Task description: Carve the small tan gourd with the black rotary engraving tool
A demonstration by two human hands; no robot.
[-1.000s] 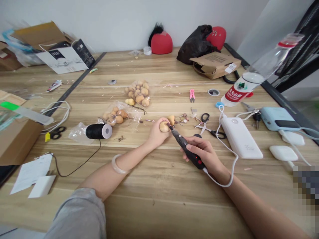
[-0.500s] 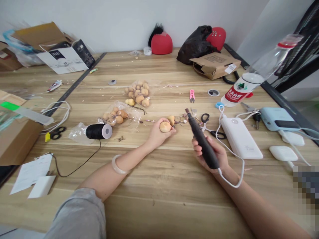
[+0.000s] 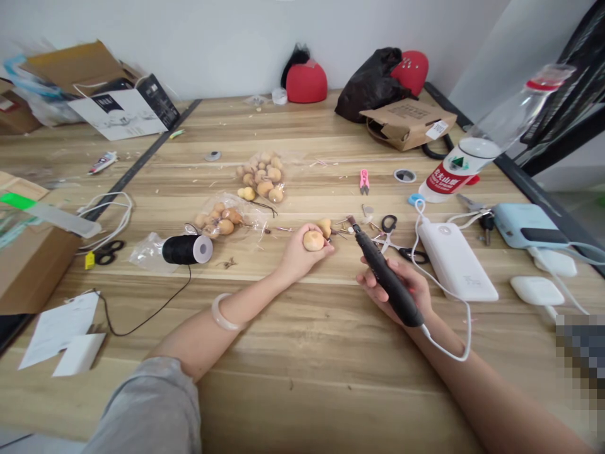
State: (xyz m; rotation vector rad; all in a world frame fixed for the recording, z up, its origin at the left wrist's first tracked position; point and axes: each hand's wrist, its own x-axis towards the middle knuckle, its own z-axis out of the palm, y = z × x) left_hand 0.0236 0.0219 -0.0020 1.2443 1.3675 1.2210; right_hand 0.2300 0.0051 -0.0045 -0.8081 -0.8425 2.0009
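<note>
Black rotary tool point(image 3: 390, 280) in the fingers of the right hand point(image 3: 418, 293)
Cradling a tan gourd-like ball point(image 3: 313, 241) in the left hand point(image 3: 297, 257), apart from the tool; likely inspecting. Before contact, steady both.

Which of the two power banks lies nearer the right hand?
The white power bank, to the right of the right hand that holds the black pen-shaped tool. The light-blue power bank, with a dark panel, lies farther right.

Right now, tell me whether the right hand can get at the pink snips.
Probably not: the right hand holds the black handheld tool. Freed, it could likely pass over the scissors to the pink snips, which nothing covers.
</note>
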